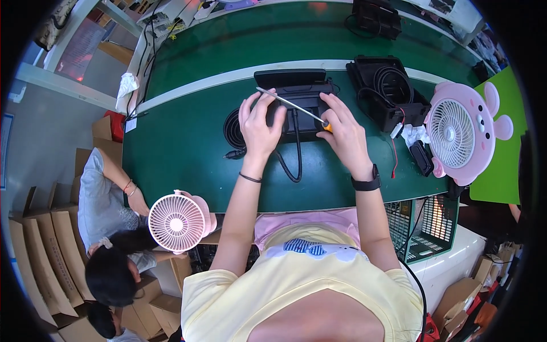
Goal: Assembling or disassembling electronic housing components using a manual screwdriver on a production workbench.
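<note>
Black rectangular plastic device [299, 105] on green table mat [188, 148], under both my hands. Left hand [259, 125] rests spread on its left part. Right hand [345, 134] closed round orange-handled screwdriver [293, 106]; its long metal shaft runs far-left, tip over device's far edge.

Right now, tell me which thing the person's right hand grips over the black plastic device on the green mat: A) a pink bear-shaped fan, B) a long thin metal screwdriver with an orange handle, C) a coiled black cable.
B: the right hand grips the long thin metal screwdriver at its orange handle, shaft slanting across the black plastic device.
</note>
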Demonstrator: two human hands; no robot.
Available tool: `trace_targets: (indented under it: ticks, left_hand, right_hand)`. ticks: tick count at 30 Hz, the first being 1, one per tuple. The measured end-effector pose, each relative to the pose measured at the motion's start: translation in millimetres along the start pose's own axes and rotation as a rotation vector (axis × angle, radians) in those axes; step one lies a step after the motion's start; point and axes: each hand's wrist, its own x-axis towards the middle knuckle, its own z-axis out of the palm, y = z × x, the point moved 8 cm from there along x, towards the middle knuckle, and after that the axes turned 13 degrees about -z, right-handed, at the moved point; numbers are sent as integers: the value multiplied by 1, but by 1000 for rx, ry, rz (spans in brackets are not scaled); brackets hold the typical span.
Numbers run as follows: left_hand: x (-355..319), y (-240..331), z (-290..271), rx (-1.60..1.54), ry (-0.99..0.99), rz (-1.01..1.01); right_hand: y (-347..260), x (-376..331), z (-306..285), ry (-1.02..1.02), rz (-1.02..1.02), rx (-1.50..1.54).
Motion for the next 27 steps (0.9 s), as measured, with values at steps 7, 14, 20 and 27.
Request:
trace_targets:
  ticks: [7, 14, 20, 27]
  left_hand:
    - [-20, -10, 8, -10, -194, 207]
    - [-21, -8, 3, 47, -75, 266]
    - [12, 35, 7, 123, -192, 284]
    - [35, 41, 69, 234, -518, 300]
  right_hand:
    - [15, 1, 4, 11, -30, 79]
    - [28, -6, 20, -53, 45, 166]
    - [36, -35, 12, 400, 116, 269]
    - [30, -98, 24, 214, 644, 355]
